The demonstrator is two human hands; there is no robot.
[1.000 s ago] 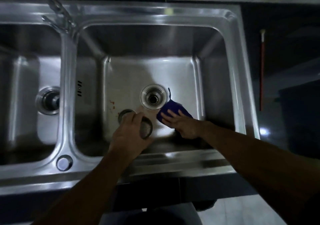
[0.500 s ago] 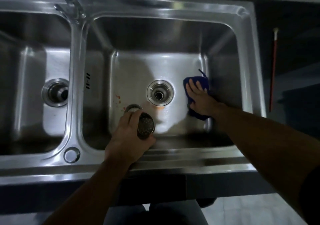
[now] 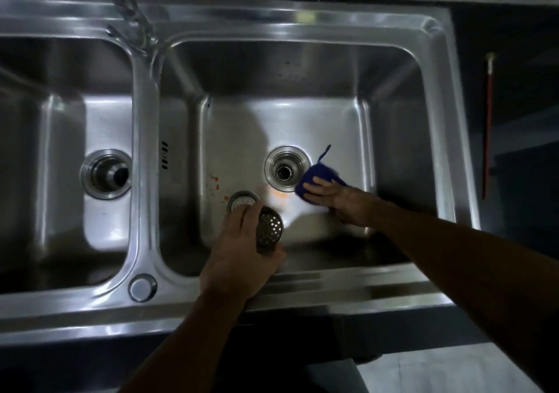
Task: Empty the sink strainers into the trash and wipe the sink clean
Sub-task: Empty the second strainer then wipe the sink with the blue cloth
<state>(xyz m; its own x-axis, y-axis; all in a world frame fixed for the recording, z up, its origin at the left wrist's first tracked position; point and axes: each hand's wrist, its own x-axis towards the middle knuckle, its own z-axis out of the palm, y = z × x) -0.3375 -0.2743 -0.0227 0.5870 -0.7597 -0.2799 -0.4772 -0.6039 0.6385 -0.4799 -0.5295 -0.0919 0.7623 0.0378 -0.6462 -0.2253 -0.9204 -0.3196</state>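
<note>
The left drain (image 3: 106, 173) lies well apart from my hands. In the right basin (image 3: 393, 138), my left hand (image 3: 239, 259) curls its fingers round a perforated strainer (image 3: 269, 231). A second strainer (image 3: 242, 202) shows just past them; I cannot tell whether I hold it too. Orange stains (image 3: 214, 181) mark the floor beside it. Just right of the right drain (image 3: 287, 169), my right hand (image 3: 341, 196) presses a blue cloth (image 3: 317, 175) down, fingers straight. A red stick (image 3: 487, 126) lies on the bench.
</note>
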